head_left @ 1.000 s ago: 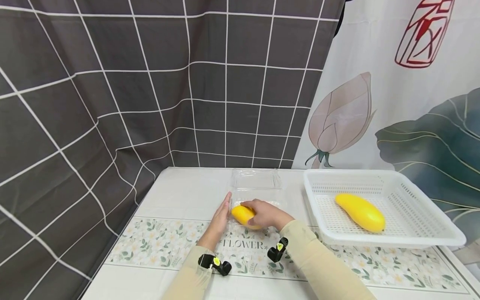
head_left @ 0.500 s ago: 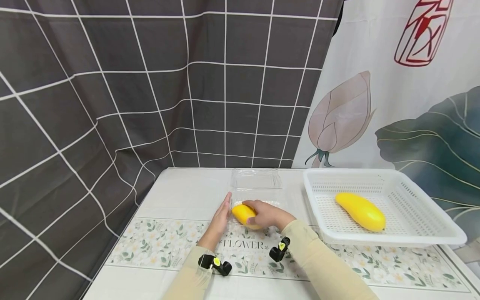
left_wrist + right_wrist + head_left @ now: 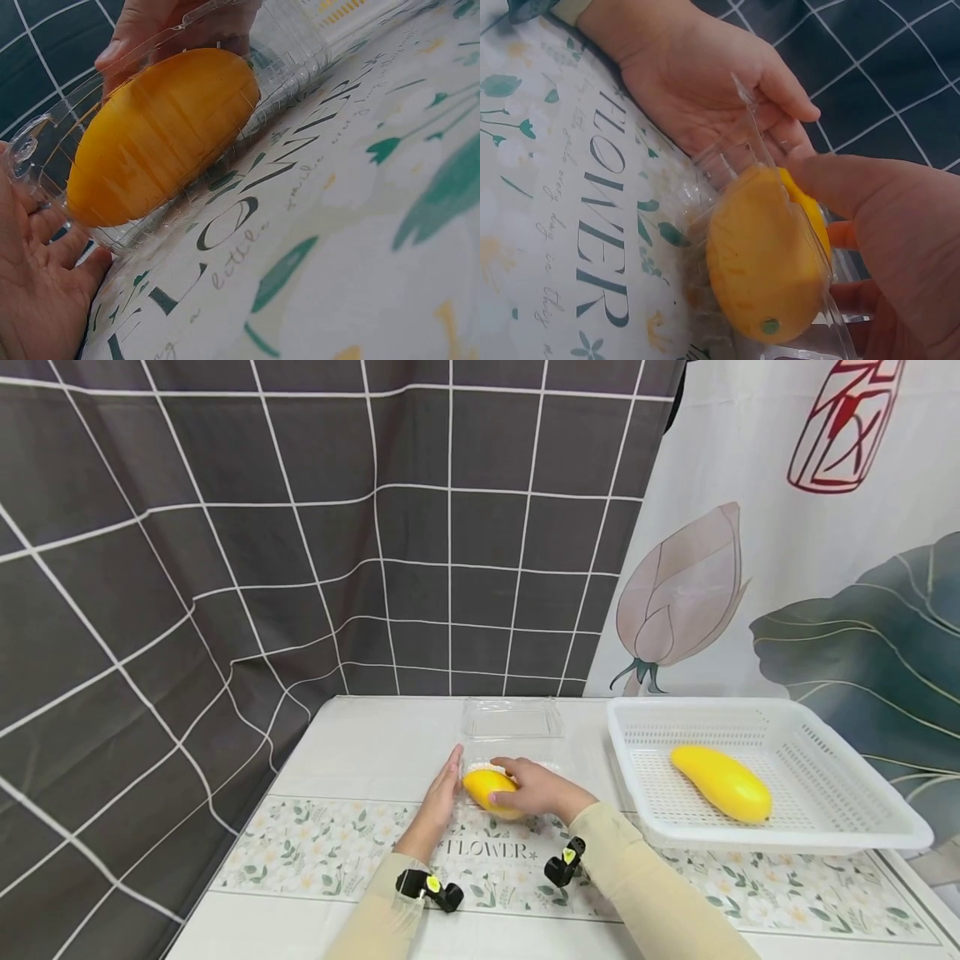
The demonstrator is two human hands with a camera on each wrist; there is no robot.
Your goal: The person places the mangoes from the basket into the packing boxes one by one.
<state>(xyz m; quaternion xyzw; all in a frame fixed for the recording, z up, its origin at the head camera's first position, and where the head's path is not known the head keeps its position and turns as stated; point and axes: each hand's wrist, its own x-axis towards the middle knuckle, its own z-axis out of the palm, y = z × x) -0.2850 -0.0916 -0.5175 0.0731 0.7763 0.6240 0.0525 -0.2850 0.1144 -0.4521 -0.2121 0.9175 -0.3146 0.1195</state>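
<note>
your right hand [image 3: 536, 789] holds the yellow mango [image 3: 486, 787], with the thumb over its top and the fingers bent round its far side, though how firmly it grips you cannot tell from here. the mango sits inside the base of the clear plastic clamshell container [image 3: 292, 75], slanting, its green-spotted end towards you and to the right. your left hand [image 3: 444, 789] grips nothing: its fingers are straight and lie along the container's left side, and whether they actually press on the wall is hard to tell through the shine. the step in hand looks like settling the mango in the base, and that left hand seems well placed to brace it; thin plastic like this will probably slide or buckle if you push sideways. press straight down and gently, turn the mango along the base if an end rides against a wall, then ease the thumb away first so the fruit doesn't roll with it. draw the fingers up clear of the rim, which could catch on them. the lid [image 3: 513, 720] lies folded back on the far side, well out of your way, and a second mango [image 3: 722, 783] rests in the white basket [image 3: 787, 841] to your right.
</note>
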